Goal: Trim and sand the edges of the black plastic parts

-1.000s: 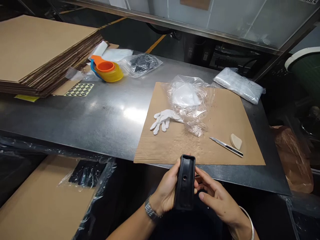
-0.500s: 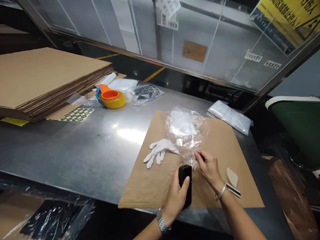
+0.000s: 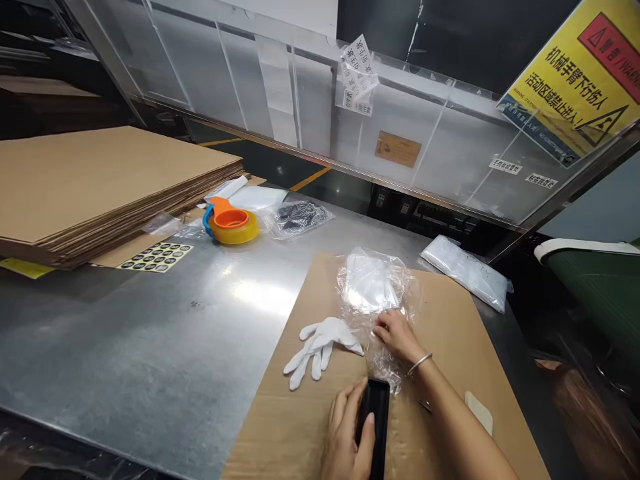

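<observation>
The left hand (image 3: 346, 437) grasps the elongated, hollow black plastic part (image 3: 381, 420) over the near portion of the flat brown cardboard sheet (image 3: 450, 320); the right hand (image 3: 399, 335), fingers bent, now lies farther up the crumpled, transparent plastic bag (image 3: 361, 321) than half a second ago; whether it pinches film cannot be told; handling now apparently centres on the bag.

glove (image 3: 323, 343) on cardboard sheet (image 3: 285, 433) | plastic bag (image 3: 370, 287) right of glove | tape dispenser (image 3: 236, 233) right of cardboard stack (image 3: 115, 183)

Cardboard sheet (image 3: 457, 333) on metal table (image 3: 150, 347)
</observation>
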A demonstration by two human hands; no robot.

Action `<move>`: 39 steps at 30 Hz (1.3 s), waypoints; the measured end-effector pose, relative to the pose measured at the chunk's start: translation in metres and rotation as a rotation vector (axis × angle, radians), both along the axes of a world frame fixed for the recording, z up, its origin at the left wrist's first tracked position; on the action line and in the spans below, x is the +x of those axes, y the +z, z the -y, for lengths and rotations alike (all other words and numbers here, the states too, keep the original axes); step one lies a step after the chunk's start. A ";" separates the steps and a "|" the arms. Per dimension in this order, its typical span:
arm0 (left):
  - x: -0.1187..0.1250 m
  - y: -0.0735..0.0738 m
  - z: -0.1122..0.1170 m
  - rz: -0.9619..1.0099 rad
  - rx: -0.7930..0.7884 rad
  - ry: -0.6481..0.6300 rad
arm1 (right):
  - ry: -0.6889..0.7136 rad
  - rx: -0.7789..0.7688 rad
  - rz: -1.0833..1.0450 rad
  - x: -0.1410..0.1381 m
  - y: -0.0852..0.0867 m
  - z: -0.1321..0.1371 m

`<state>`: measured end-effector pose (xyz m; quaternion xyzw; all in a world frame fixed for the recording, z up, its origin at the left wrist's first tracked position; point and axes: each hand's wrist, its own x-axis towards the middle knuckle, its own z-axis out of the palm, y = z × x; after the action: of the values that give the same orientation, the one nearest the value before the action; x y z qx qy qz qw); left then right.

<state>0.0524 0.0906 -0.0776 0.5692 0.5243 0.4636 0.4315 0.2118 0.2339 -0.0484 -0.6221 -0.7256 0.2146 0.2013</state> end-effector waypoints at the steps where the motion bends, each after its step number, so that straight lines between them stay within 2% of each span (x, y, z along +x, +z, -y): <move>1: 0.000 0.004 -0.002 0.044 -0.027 0.009 | -0.001 -0.001 -0.042 0.002 0.000 0.000; 4: 0.002 0.019 -0.008 0.167 -0.121 0.038 | -0.028 0.013 -0.215 0.007 0.006 0.000; 6: 0.000 0.028 -0.015 0.249 -0.194 0.033 | -0.048 0.024 -0.371 0.008 0.016 0.005; 8: -0.003 0.036 -0.023 0.343 -0.246 0.036 | -0.049 0.018 -0.546 0.005 0.031 0.019; 11: -0.010 0.051 -0.036 0.513 -0.241 0.044 | 0.015 -0.057 -0.787 -0.007 0.052 0.054; 13: -0.013 0.061 -0.041 0.683 -0.301 -0.037 | 0.076 -0.137 -0.904 -0.017 0.063 0.081; 15: -0.014 0.069 -0.041 0.833 -0.427 -0.203 | 0.132 -0.209 -0.984 -0.026 0.069 0.104; 17: -0.014 0.075 -0.038 0.863 -0.489 -0.312 | 0.177 -0.263 -1.032 -0.031 0.073 0.123; 18: -0.014 0.076 -0.035 0.842 -0.480 -0.315 | 0.194 -0.282 -1.046 -0.032 0.074 0.130; 21: -0.015 0.076 -0.026 0.760 -0.378 -0.211 | 0.231 -0.369 -1.060 -0.030 0.076 0.145; 24: -0.022 0.074 -0.019 0.676 -0.286 -0.163 | 0.195 -0.442 -1.121 -0.025 0.074 0.153; 26: -0.028 0.073 -0.015 0.576 -0.227 -0.180 | 0.108 -0.415 -1.105 -0.023 0.072 0.156; 28: -0.033 0.073 -0.012 0.415 -0.139 -0.237 | 0.036 -0.375 -0.991 -0.023 0.070 0.158; 31: -0.037 0.072 -0.009 0.169 0.030 -0.333 | 0.012 -0.342 -0.816 -0.025 0.070 0.160; 32: -0.038 0.072 -0.008 0.109 0.088 -0.326 | 0.003 -0.331 -0.794 -0.026 0.070 0.161; 34: -0.038 0.068 -0.004 -0.025 0.224 -0.172 | -0.033 -0.274 -0.741 -0.027 0.070 0.163; 37: -0.036 0.063 0.007 -0.181 0.428 0.195 | -0.104 -0.158 -0.646 -0.032 0.070 0.168; 38: -0.036 0.063 0.011 -0.207 0.451 0.230 | -0.117 -0.121 -0.610 -0.034 0.070 0.170; 39: -0.035 0.064 0.015 -0.213 0.433 0.192 | -0.122 -0.087 -0.573 -0.037 0.070 0.173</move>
<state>0.0176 0.0753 -0.0140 0.6415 0.5071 0.5411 0.1961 0.1743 0.0608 0.0217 -0.5867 -0.5907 0.3996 0.3836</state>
